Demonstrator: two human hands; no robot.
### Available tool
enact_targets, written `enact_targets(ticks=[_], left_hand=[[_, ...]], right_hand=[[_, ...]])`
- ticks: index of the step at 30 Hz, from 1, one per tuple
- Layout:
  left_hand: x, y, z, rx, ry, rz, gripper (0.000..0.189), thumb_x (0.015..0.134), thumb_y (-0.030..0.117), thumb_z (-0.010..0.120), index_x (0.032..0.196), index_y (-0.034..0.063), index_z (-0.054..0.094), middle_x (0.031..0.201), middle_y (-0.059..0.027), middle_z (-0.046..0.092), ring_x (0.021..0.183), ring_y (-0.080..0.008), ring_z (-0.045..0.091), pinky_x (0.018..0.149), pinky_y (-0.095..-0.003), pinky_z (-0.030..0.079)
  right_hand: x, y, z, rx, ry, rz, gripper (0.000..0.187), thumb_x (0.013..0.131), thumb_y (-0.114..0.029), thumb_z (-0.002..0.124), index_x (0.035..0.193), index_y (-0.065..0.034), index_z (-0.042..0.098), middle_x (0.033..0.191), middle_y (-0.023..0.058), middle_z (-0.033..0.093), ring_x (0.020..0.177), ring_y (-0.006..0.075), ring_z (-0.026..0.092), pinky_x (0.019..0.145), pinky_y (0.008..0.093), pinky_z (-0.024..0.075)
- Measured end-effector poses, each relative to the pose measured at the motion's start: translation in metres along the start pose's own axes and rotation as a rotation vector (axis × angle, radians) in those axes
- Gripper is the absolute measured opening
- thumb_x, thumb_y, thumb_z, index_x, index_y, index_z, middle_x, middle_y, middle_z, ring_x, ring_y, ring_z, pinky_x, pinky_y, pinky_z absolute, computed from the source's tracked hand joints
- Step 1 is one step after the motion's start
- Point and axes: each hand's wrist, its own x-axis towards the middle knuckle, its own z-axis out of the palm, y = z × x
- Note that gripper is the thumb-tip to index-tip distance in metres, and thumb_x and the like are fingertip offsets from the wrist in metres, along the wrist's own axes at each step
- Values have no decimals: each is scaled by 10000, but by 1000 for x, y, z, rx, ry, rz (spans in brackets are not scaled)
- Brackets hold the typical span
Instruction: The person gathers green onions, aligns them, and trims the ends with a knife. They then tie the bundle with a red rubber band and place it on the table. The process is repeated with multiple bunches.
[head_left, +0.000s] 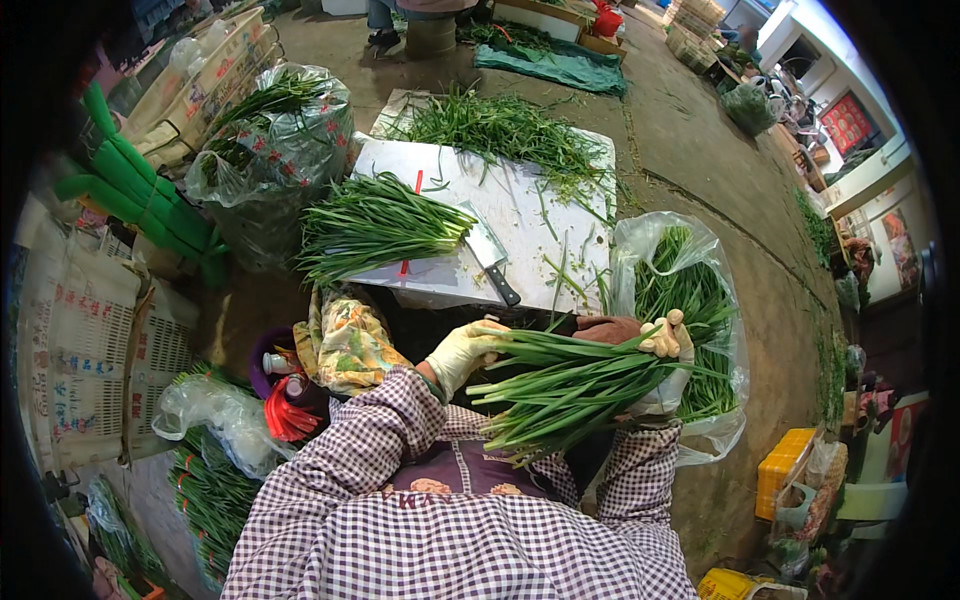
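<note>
My right hand (667, 360), in a pale glove, grips a loose bunch of garlic chives (577, 375) above my lap, the pale stem ends pointing left. At the upper stem ends, my gloved left hand (466, 356) has its fingers curled onto some stalks; its fingertips are partly hidden. In front of me, a larger pile of chives (382, 229) lies on a white board (517, 180) across a red tie strip (405, 268). A cleaver (487, 247) with a black handle rests beside its cut ends.
Trimmings (502, 131) cover the board's far side. An open plastic bag of chives (686, 300) stands at right, another filled bag (277, 150) at far left. Red strips (291, 412) hang by a purple container (262, 367). Tied bundles (214, 495) lie at lower left, near white crates (82, 352).
</note>
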Motion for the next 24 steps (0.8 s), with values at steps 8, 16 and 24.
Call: enact_targets(ticks=[8,16,24], left_hand=[[-31,16,-41,254,321,-28,223,994,255,701,941,42,744,768,7,656,646,-74,552,596,-223,446],[-85,32,2,314,-107,-157,354,933,133,692,1262,1,688,1256,-70,695,1128,-142,628,1040,-302,475],[-82,15,24,-104,71,-168,230,879,87,787,1089,15,726,1088,-59,708,968,-151,649,914,-294,520]], right_hand=[[11,4,42,-100,180,-184,171,1070,-132,500,1169,-31,596,714,-30,433,649,88,418,780,330,507],[32,2,42,-268,170,-166,152,1076,-133,501,1159,-42,589,676,-55,400,615,81,408,772,318,503],[41,12,35,-287,191,-137,185,1070,-145,525,1198,-55,622,724,-26,539,693,105,551,815,333,545]])
